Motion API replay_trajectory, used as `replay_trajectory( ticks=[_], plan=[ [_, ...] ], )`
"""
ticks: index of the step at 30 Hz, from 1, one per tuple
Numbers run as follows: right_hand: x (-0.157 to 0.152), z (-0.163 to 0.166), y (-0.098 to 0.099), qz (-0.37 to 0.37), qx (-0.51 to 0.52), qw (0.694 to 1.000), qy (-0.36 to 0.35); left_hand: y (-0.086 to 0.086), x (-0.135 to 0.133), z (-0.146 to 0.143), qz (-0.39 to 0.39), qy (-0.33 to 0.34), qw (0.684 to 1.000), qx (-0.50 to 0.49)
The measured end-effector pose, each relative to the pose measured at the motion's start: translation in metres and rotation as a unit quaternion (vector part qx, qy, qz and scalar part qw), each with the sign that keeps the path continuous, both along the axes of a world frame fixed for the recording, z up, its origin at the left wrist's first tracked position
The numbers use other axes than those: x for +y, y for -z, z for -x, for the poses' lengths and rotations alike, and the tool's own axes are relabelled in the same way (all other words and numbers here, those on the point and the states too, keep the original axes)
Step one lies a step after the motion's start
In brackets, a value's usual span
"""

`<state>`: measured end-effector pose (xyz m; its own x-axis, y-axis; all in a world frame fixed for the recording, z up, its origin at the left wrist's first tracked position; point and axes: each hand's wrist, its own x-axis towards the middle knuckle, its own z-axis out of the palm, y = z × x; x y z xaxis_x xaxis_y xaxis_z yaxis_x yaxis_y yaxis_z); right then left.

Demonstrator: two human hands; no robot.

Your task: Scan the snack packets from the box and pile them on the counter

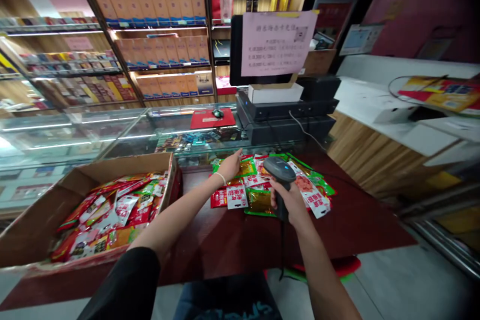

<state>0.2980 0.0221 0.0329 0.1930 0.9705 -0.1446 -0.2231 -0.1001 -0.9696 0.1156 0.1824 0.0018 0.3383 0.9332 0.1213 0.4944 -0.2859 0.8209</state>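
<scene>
Your right hand is closed round the grip of the scanner, its head held over the pile of packets spread near the counter's far edge. Your left hand lies open, fingers stretched onto a packet at the pile's far side; it grips nothing that I can see. The box at the counter's left edge is heaped with more packets. Nothing shows which packets have been scanned. Judging by both heaps, you are somewhere in the middle, with plenty left.
</scene>
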Motion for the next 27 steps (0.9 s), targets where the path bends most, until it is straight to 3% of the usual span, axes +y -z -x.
replay_trajectory(
  ticks=[4, 7, 10, 13, 17, 20, 23, 27],
  plan=[
    [-0.007, -0.018, 0.000, -0.009, 0.015, 1.000, 0.016, 0.033, 0.001, -0.025, -0.035, 0.100, 0.986, 0.129],
    [-0.008, -0.019, 0.000, -0.012, 0.020, 1.000, 0.017, 0.039, 0.001, -0.023, -0.056, 0.128, 0.977, 0.160],
    [-0.004, -0.013, -0.003, -0.015, 0.011, 1.000, 0.012, 0.025, 0.003, -0.011, -0.067, 0.113, 0.984, 0.121],
    [0.002, -0.001, -0.008, 0.000, -0.008, 1.000, -0.007, -0.004, 0.002, 0.012, -0.073, 0.093, 0.989, 0.090],
    [0.007, 0.023, -0.015, -0.008, -0.021, 0.999, -0.042, -0.049, -0.012, 0.068, -0.084, 0.054, 0.991, 0.084],
    [0.011, 0.047, -0.019, -0.019, -0.032, 0.995, -0.088, -0.070, -0.034, 0.127, -0.106, -0.005, 0.991, 0.081],
    [0.016, 0.079, -0.023, -0.024, -0.037, 0.990, -0.136, -0.077, -0.061, 0.195, -0.116, -0.082, 0.988, 0.060],
    [0.021, 0.134, -0.027, -0.048, -0.033, 0.977, -0.205, -0.070, -0.100, 0.284, -0.093, -0.201, 0.975, 0.032]
  ],
)
